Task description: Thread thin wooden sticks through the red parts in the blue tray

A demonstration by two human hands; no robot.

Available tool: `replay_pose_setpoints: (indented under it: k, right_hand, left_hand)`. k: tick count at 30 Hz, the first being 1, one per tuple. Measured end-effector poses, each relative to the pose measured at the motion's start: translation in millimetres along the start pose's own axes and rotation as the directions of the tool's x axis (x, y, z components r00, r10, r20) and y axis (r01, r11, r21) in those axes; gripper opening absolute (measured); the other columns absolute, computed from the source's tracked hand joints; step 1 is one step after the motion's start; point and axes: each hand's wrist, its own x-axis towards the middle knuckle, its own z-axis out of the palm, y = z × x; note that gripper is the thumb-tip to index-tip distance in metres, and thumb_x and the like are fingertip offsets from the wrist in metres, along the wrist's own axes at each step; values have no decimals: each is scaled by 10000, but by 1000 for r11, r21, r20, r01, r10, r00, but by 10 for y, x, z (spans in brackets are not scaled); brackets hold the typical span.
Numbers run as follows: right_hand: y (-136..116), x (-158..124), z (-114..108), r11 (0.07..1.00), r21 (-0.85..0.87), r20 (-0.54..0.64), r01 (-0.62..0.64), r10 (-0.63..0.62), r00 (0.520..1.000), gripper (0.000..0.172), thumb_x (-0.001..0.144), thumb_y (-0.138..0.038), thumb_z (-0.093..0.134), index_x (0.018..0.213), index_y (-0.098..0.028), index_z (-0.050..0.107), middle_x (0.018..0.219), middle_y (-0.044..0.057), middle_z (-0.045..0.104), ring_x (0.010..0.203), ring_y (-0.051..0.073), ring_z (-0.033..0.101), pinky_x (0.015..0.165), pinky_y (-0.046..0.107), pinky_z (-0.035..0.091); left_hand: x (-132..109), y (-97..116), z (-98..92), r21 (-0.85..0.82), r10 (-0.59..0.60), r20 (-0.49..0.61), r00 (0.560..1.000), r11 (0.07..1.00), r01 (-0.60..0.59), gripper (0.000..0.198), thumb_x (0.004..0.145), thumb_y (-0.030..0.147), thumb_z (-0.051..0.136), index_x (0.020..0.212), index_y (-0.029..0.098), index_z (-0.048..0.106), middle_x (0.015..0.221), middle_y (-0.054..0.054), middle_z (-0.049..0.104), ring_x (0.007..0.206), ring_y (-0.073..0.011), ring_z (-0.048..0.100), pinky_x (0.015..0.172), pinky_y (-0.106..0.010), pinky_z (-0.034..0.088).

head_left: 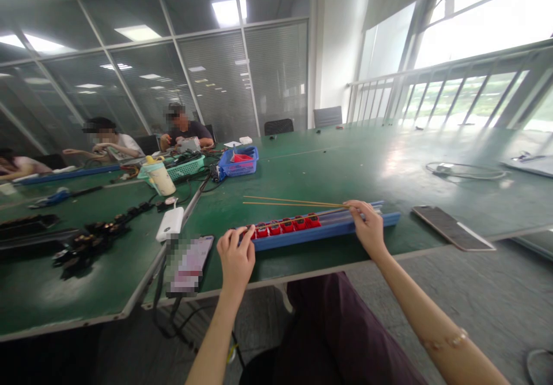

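Note:
A long blue rail point(328, 231) lies on the green table point(328, 166) near its front edge, with several small red parts point(287, 225) lined up in it. My left hand point(236, 258) rests on the rail's left end, fingers curled over the first red part. My right hand point(367, 223) presses on the rail's right portion, fingers on it. Two thin wooden sticks point(294, 202) lie just behind the rail, their right ends by my right fingertips.
A phone point(190, 265) and a white power bank point(170, 223) lie left of my left hand. Another phone point(453, 227) lies at the right edge. A blue basket point(238, 163), a green basket point(185, 168), a cup point(162, 177) and cables sit farther back. People work at the far left.

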Motion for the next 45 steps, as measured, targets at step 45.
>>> replay_pose_setpoints:
  k: [45]
  right_hand:
    - [-29, 12, -6, 999, 12, -5, 45, -45, 999, 212, 958, -323, 483, 893, -230, 663, 973, 77, 696, 973, 248, 622, 901, 419, 472]
  left_hand:
    - [-5, 11, 32, -4, -126, -7, 992, 992, 126, 341, 919, 233, 479, 1232, 188, 607, 1237, -136, 579, 1136, -282, 478, 1006, -452, 389]
